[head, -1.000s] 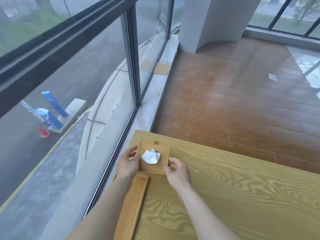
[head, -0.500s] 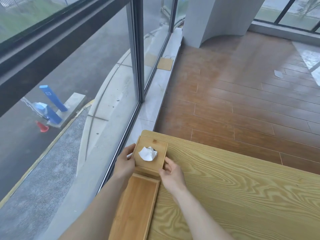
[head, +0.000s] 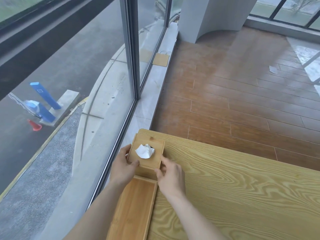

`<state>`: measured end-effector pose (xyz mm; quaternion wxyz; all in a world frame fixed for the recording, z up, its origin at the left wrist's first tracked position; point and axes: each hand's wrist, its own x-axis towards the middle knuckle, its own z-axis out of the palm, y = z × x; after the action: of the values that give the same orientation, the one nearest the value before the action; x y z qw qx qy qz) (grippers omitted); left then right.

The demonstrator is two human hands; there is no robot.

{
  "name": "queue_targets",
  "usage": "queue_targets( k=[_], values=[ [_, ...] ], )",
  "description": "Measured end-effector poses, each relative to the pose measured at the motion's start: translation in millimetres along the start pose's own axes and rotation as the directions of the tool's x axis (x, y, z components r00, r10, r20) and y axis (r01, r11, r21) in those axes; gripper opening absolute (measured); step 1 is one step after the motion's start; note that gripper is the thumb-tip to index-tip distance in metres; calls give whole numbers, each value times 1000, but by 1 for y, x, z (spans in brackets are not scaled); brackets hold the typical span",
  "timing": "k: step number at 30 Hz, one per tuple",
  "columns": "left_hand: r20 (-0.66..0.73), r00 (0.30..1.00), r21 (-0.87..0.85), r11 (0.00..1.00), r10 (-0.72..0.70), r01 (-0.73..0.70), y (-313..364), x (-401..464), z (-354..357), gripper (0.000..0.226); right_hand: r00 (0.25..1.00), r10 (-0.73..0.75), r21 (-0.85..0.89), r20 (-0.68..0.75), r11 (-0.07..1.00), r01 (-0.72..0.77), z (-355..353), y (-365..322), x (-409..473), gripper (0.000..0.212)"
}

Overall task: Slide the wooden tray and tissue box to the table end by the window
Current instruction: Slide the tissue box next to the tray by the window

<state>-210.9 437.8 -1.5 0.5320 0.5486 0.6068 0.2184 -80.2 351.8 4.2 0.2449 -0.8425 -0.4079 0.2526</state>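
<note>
A square wooden tissue box (head: 152,144) with a white tissue (head: 145,151) poking from its top stands at the far left corner of the pale wooden table (head: 233,187), by the window. My left hand (head: 122,165) grips its left side, thumb on the near top corner. My right hand (head: 170,175) holds its right near corner with the fingertips. A long shallow wooden tray (head: 135,208) lies lengthwise along the table's left edge, its far end touching the box, between my forearms.
A floor-to-ceiling window (head: 103,84) with a grey frame runs along the left, with a pale sill (head: 152,94) below. Brown wood flooring (head: 242,94) lies beyond the table's far edge. A white pillar (head: 199,19) stands at the back.
The view has shifted, so box and tray appear lower and more central. Both hands stay on the box, which sits close to the table corner; the right fingers have moved toward its near corner.
</note>
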Motion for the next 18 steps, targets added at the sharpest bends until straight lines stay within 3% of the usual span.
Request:
queue_targets(
  k=[18],
  values=[
    [-12, 1000, 89, 996, 14, -13, 25, 48, 5, 64, 996, -86, -133, 16, 987, 88, -10, -20, 47, 51]
  ],
)
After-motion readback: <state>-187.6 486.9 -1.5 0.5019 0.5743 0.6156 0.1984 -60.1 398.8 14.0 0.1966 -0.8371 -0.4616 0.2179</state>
